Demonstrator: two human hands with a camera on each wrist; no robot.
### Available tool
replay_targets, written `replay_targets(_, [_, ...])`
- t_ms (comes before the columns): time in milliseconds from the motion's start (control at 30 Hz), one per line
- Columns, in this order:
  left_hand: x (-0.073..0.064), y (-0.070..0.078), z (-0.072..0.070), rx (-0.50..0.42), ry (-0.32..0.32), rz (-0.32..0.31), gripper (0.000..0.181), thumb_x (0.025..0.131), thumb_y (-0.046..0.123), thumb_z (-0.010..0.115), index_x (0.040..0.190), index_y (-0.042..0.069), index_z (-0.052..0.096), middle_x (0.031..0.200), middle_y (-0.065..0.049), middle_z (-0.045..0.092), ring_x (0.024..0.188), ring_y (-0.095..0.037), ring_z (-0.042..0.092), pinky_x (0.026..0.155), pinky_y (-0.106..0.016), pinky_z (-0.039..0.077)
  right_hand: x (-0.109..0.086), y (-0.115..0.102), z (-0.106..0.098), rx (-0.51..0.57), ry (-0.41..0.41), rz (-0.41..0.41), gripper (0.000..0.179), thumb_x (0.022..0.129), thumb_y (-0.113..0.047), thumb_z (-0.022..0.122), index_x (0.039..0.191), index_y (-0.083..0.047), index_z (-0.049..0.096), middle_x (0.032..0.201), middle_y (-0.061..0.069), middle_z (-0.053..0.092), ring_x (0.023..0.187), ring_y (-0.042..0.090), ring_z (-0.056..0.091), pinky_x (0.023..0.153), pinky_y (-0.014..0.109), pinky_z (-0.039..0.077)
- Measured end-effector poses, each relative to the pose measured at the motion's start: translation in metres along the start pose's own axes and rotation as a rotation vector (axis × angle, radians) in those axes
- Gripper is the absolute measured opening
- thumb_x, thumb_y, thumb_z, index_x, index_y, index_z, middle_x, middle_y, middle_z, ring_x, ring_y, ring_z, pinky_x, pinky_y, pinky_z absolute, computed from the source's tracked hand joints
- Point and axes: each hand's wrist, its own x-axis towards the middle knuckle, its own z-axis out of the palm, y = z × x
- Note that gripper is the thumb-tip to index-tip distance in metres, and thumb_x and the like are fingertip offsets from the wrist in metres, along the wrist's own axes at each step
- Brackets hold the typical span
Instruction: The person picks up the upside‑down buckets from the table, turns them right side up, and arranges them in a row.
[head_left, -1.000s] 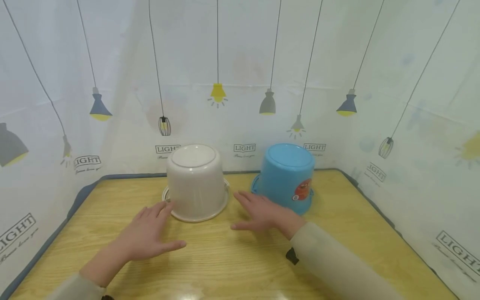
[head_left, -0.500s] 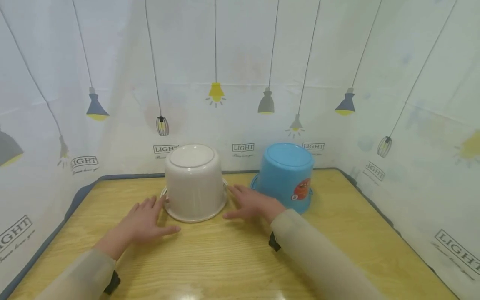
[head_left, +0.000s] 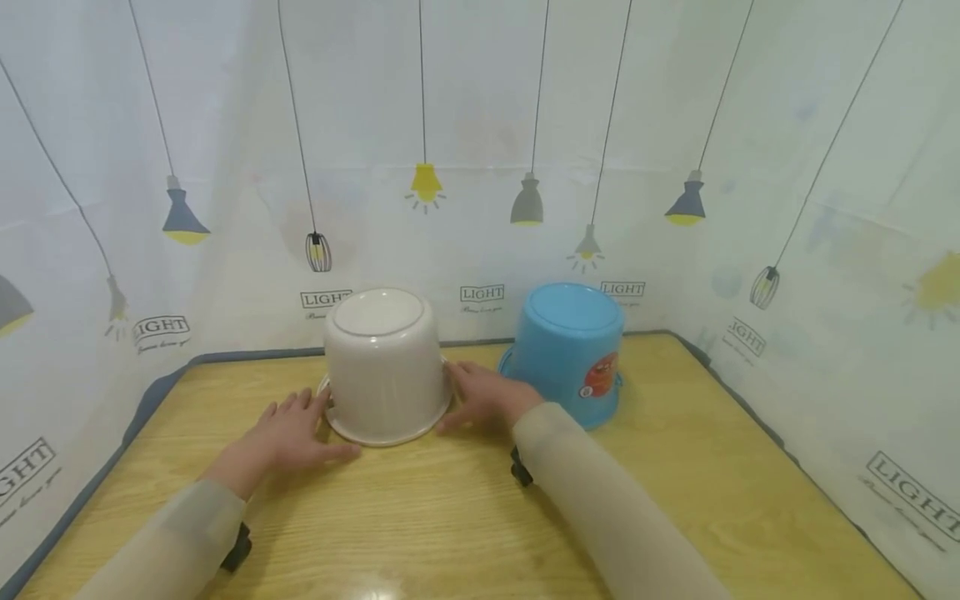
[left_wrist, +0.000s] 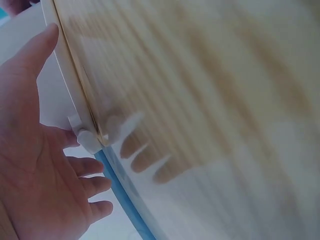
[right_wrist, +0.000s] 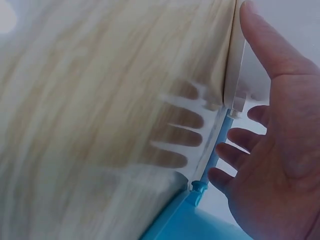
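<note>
A white bucket (head_left: 386, 375) stands upside down near the back of the wooden table, rim on the wood. My left hand (head_left: 296, 433) is at its left side, fingers spread beside the rim and thumb in front. On the other side, my right hand (head_left: 480, 396) lies against or very near the rim, between this bucket and an upturned blue bucket (head_left: 562, 350) with a red sticker. In the left wrist view, the thumb (left_wrist: 40, 47) reaches the white rim near a handle lug. The right wrist view has the right hand (right_wrist: 285, 135) with fingers apart; firm contact cannot be told.
The wooden table (head_left: 420, 517) has a dark blue edge (head_left: 255, 355) at the back and sides. Close behind the buckets hangs a pale cloth (head_left: 480, 233) printed with lamps, and it continues along both sides. The blue bucket stands close to my right wrist.
Both hands have moved in toward the white bucket: the right one left and slightly back, the left one farther forward. The buckets have not moved on the table; the head view has shifted slightly.
</note>
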Motion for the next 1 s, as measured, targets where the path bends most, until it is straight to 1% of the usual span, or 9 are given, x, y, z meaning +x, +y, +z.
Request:
replay_targets(100, [0.001, 0.001, -0.002, 0.000, 0.003, 0.006, 0.133, 0.087, 0.088, 0.066, 0.174, 0.000, 0.018, 0.170, -0.047, 0.022, 0.157, -0.070, 0.020, 0.129, -0.083, 0.013, 0.004, -0.003, -0.001, -0.005, -0.006, 0.010, 0.126, 0.083, -0.065, 0.090, 0.178, -0.027, 0.017, 0.184, 0.013, 0.022, 0.169, 0.038, 0.026, 0.137, 0.061, 0.025])
replay_targets(200, [0.003, 0.001, -0.003, -0.010, -0.006, 0.000, 0.132, 0.088, 0.088, 0.066, 0.174, 0.000, 0.019, 0.170, -0.046, 0.023, 0.158, -0.069, 0.020, 0.129, -0.083, 0.013, 0.007, -0.004, 0.000, -0.013, -0.013, 0.034, 0.126, 0.082, -0.067, 0.090, 0.178, -0.028, 0.018, 0.184, 0.012, 0.023, 0.169, 0.037, 0.026, 0.137, 0.062, 0.025])
replay_targets(333, [0.006, 0.001, -0.003, -0.025, -0.017, -0.010, 0.131, 0.087, 0.088, 0.067, 0.174, 0.001, 0.020, 0.171, -0.044, 0.024, 0.159, -0.067, 0.021, 0.130, -0.083, 0.011, 0.011, -0.003, 0.002, -0.003, -0.010, 0.045, 0.127, 0.081, -0.067, 0.091, 0.178, -0.027, 0.019, 0.183, 0.011, 0.026, 0.169, 0.037, 0.028, 0.137, 0.061, 0.026])
replay_targets(533, [0.009, -0.001, -0.002, -0.037, -0.010, 0.017, 0.129, 0.089, 0.085, 0.067, 0.174, 0.000, 0.021, 0.171, -0.040, 0.032, 0.160, -0.062, 0.025, 0.128, -0.084, 0.013, 0.015, -0.001, 0.004, 0.025, -0.001, 0.024, 0.128, 0.080, -0.058, 0.095, 0.178, -0.026, 0.019, 0.182, 0.007, 0.031, 0.167, 0.034, 0.032, 0.138, 0.056, 0.027])
replay_targets(733, [0.011, -0.004, -0.001, -0.086, -0.011, 0.019, 0.126, 0.088, 0.084, 0.071, 0.173, 0.002, 0.027, 0.171, -0.034, 0.038, 0.162, -0.059, 0.026, 0.128, -0.085, 0.012, 0.013, -0.005, 0.004, 0.049, -0.009, 0.002, 0.124, 0.082, -0.053, 0.096, 0.177, -0.023, 0.021, 0.180, 0.007, 0.035, 0.166, 0.033, 0.036, 0.138, 0.052, 0.028])
replay_targets(800, [0.011, -0.007, 0.000, -0.093, -0.014, 0.015, 0.126, 0.087, 0.085, 0.071, 0.172, 0.002, 0.029, 0.171, -0.034, 0.037, 0.161, -0.060, 0.027, 0.127, -0.086, 0.014, 0.012, -0.006, 0.004, 0.067, -0.015, 0.003, 0.124, 0.083, -0.052, 0.095, 0.177, -0.026, 0.020, 0.180, 0.007, 0.035, 0.166, 0.033, 0.036, 0.138, 0.053, 0.027])
replay_targets(867, [0.011, -0.009, 0.000, -0.101, -0.020, 0.005, 0.127, 0.086, 0.085, 0.072, 0.173, 0.003, 0.028, 0.172, -0.036, 0.034, 0.159, -0.062, 0.029, 0.125, -0.087, 0.017, 0.011, -0.007, 0.004, 0.087, -0.021, 0.015, 0.124, 0.083, -0.052, 0.095, 0.178, -0.029, 0.019, 0.181, 0.005, 0.034, 0.167, 0.033, 0.034, 0.139, 0.054, 0.026])
replay_targets(1000, [0.008, -0.014, -0.001, -0.141, -0.022, 0.002, 0.128, 0.086, 0.084, 0.074, 0.174, 0.004, 0.026, 0.174, -0.038, 0.026, 0.154, -0.066, 0.035, 0.123, -0.083, 0.030, 0.010, -0.008, 0.004, 0.119, -0.021, 0.037, 0.122, 0.084, -0.055, 0.093, 0.177, -0.034, 0.017, 0.182, 0.001, 0.031, 0.168, 0.031, 0.030, 0.139, 0.053, 0.024])
